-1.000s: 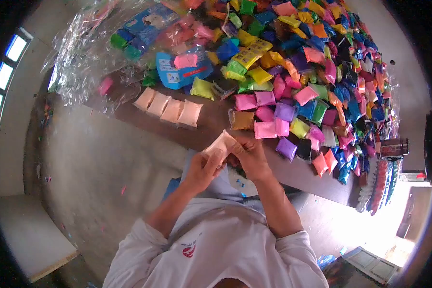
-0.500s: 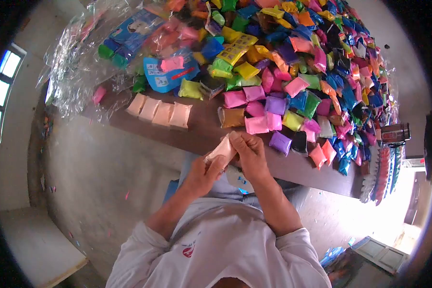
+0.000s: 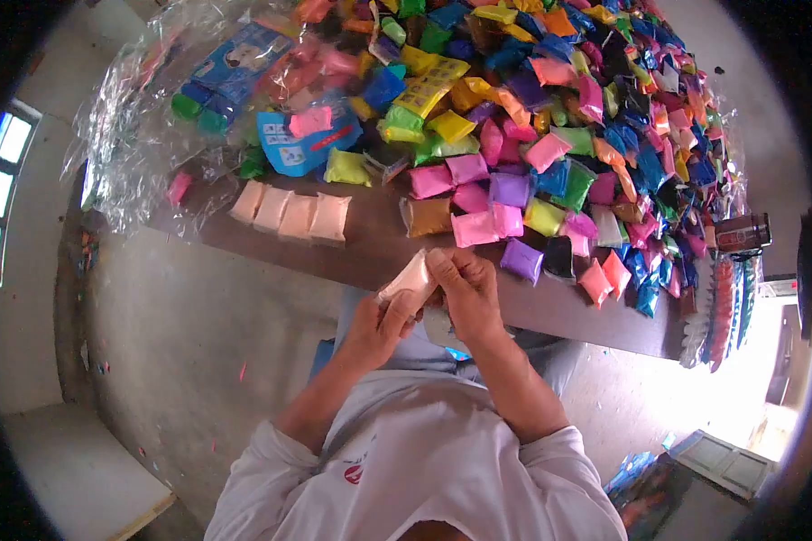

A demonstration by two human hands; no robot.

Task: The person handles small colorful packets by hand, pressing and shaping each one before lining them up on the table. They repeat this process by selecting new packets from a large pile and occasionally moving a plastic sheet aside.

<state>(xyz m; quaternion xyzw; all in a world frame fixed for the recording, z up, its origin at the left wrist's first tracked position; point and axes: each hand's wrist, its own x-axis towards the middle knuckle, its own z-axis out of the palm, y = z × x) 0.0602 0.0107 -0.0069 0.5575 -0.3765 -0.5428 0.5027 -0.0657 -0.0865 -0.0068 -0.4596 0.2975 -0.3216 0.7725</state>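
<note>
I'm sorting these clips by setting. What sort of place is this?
Probably a small packing workshop. A long table is heaped with small coloured packets, clear plastic wrap lies at one end, and both hands, left hand and right hand, hold a peach packet.

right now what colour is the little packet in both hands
Pale peach, like the four laid in a row on the table; the packet shows in the head view.

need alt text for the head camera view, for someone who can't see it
Both hands, left hand and right hand, hold a peach packet at the edge of a brown table. Four matching peach packets lie in a row beside a heap of many-coloured packets.
</note>
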